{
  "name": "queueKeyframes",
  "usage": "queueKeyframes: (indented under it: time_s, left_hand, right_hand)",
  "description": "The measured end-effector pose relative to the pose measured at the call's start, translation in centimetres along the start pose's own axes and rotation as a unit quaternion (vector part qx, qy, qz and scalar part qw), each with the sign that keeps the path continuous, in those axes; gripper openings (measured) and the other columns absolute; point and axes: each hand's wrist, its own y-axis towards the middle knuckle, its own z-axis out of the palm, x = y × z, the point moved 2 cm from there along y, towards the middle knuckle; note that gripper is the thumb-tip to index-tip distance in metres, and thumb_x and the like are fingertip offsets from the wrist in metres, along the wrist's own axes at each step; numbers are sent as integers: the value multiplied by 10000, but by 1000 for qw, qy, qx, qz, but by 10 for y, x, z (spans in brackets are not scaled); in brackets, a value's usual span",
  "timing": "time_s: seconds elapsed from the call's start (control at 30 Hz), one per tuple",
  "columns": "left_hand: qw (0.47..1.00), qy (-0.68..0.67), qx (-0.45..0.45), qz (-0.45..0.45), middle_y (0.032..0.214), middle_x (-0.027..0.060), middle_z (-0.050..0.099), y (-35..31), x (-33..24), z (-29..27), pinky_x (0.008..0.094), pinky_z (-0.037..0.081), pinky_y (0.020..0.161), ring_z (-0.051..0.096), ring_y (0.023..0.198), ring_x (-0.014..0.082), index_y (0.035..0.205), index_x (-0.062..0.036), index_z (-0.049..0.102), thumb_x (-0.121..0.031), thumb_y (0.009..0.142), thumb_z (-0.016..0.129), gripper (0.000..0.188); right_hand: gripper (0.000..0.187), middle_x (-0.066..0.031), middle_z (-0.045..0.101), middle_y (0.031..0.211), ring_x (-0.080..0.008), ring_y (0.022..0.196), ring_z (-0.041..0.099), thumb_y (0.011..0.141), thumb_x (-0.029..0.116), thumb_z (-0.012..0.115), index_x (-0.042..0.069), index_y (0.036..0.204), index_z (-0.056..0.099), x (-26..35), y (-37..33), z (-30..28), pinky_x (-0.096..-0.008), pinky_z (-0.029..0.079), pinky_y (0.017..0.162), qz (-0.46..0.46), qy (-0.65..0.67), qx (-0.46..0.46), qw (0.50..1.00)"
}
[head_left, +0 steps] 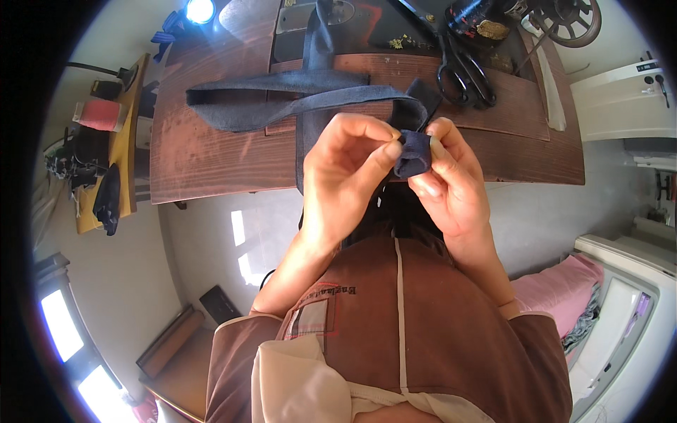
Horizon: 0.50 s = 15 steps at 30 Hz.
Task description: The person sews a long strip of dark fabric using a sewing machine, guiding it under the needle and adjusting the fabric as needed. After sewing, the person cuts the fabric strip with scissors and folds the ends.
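Both hands pinch the folded end of a dark navy fabric strip [412, 156] just off the table's near edge. My left hand [345, 166] has its thumb and forefinger closed on the left side of the fold. On the other side, my right hand [455, 169] grips it between thumb and fingers. From there the long strip [233, 113] loops left across the table and back. Another length of dark cloth [321, 42] runs toward the far side. Beyond my right hand lies a pair of black-handled scissors [462, 74].
The brown wooden table [211, 162] carries a black sewing machine [486, 21] with a handwheel [568, 21] at the far right. A bright lamp [200, 10] shines at the far left. A wooden shelf [127, 155] with a pink spool [100, 115] stands to the left.
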Motion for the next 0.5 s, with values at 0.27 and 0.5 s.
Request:
queueKeyframes:
  time_s: [0.27, 0.5]
  left_hand:
    - [942, 324, 6, 89, 917, 89, 685, -9, -15, -5, 278, 559, 703, 695, 803, 168, 994, -9, 665, 34, 813, 704, 190]
    - [992, 61, 69, -83, 780, 89, 641, -12, -16, -4, 264, 512, 564, 641, 657, 155, 879, 19, 618, -27, 847, 668, 75]
  right_hand:
    - [117, -26, 561, 771, -80, 616, 531, 962, 81, 591, 44, 989, 483, 9, -1, 13, -193, 402, 529, -134, -273, -14, 953]
    - [160, 19, 535, 767, -25, 612, 425, 921, 66, 637, 90, 1026, 520, 21, 8, -4, -161, 329, 500, -8, -112, 5, 994]
